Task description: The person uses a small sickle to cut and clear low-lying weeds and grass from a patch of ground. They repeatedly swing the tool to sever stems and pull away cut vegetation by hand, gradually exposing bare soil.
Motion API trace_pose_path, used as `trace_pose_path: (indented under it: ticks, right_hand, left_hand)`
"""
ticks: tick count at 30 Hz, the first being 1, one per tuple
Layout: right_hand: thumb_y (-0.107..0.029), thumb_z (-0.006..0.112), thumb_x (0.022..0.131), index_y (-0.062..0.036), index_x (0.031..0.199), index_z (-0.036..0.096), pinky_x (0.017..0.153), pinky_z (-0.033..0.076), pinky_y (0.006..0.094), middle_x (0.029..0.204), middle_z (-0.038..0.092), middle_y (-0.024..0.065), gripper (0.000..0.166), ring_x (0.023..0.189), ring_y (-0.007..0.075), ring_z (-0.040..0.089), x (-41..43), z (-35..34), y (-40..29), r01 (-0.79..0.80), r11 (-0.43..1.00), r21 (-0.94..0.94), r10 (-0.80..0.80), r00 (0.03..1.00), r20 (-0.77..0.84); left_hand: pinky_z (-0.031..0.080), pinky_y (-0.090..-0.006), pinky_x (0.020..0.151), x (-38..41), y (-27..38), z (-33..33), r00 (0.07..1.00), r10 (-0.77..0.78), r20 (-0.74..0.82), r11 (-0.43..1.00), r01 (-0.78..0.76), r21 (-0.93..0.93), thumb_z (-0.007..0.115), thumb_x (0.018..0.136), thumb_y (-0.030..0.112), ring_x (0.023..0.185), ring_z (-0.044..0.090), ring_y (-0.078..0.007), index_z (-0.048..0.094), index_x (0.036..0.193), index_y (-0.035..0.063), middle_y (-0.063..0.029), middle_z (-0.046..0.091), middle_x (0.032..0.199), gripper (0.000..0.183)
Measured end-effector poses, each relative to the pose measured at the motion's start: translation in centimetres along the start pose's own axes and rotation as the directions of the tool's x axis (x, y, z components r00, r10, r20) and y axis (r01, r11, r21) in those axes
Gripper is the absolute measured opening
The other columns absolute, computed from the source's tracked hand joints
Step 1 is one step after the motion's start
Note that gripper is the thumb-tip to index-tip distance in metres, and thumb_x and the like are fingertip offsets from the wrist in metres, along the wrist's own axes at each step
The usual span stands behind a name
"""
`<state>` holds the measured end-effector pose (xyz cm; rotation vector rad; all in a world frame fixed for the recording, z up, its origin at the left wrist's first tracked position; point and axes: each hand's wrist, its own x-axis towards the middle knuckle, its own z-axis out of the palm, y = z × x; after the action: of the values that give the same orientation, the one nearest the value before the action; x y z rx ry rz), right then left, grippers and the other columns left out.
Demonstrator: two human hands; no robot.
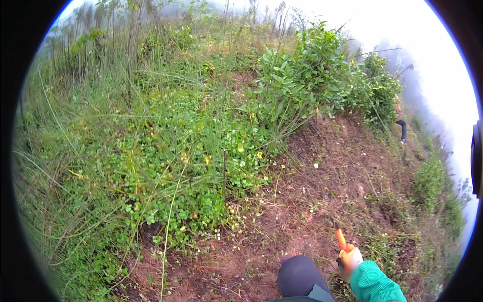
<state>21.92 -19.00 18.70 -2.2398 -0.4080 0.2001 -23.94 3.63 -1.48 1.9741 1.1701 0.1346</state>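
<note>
My right hand (350, 258), below a green sleeve, is closed around the orange handle (340, 239) of a hand tool. The tool's dark end points up and left, low over the reddish soil; its blade is blurred against the ground, so its kind is unclear. My left hand is out of view. Before me, bare soil (286, 226) strewn with dry stalks meets a dense patch of low green leafy plants (203, 200) on the left. My knee in dark trousers (302, 275) shows at the bottom, left of the right hand.
Tall grass and weeds (113, 83) cover the slope at the left and top. Leafy bushes (309, 71) stand at the upper right. Beyond them, another person (402, 124) is partly hidden by foliage. The hillside drops away at the right, with mist behind it.
</note>
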Motion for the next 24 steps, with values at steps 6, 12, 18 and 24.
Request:
trace_pose_path:
  ticks: [6,12,18,24]
  right_hand:
    - [-0.012,0.056,0.084,-0.0005,0.089,0.055,0.045,0.039,0.0361,0.062,0.052,0.0078,0.013,0.051,0.0168,0.048,15.9,9.8,-9.0,-0.007,0.992,0.128,0.020,0.995,-0.100]
    - [-0.016,0.055,0.079,-0.0010,0.093,0.061,0.052,0.041,0.0319,0.061,0.053,0.0054,0.021,0.055,0.0141,0.050,32.1,19.1,-21.4,0.224,0.732,0.643,-0.208,0.973,-0.102]
    - [-0.012,0.043,0.095,-0.0032,0.129,0.045,0.043,0.045,0.0364,0.063,0.055,0.0096,0.036,0.051,0.0189,0.053,18.3,32.2,-36.7,0.503,0.797,0.334,-0.597,0.743,0.303]
    - [-0.020,0.040,0.095,-0.0087,0.123,0.046,0.051,0.051,0.0486,0.079,0.065,0.0143,0.031,0.067,0.0293,0.068,10.8,37.6,-27.6,0.827,0.550,0.114,-0.728,0.408,0.551]
  left_hand:
    - [0.053,-0.0406,0.070,-13.6,-12.6,-7.8,0.608,-0.673,-0.421,0.637,0.766,0.085,0.065,0.080,0.043,0.081,0.066,-0.0295,0.067,0.092,0.0097,-0.0116,0.069,0.084,0.035]
    - [0.052,-0.0428,0.069,-4.2,-0.2,-10.6,0.701,-0.185,-0.688,0.839,0.477,0.260,0.068,0.076,0.028,0.075,0.063,-0.0338,0.066,0.081,0.0093,-0.0139,0.066,0.078,0.020]
    - [0.044,-0.0510,0.092,6.7,15.0,-10.1,0.671,0.477,-0.568,0.812,-0.090,0.577,0.068,0.078,0.025,0.095,0.060,-0.0361,0.063,0.113,0.0051,-0.0163,0.064,0.101,0.040]
    - [0.045,-0.0484,0.068,19.4,34.7,-15.0,0.401,0.868,-0.294,0.477,-0.504,0.720,0.064,0.053,0.009,0.066,0.050,-0.0328,0.053,0.076,0.0032,-0.0132,0.044,0.071,0.026]
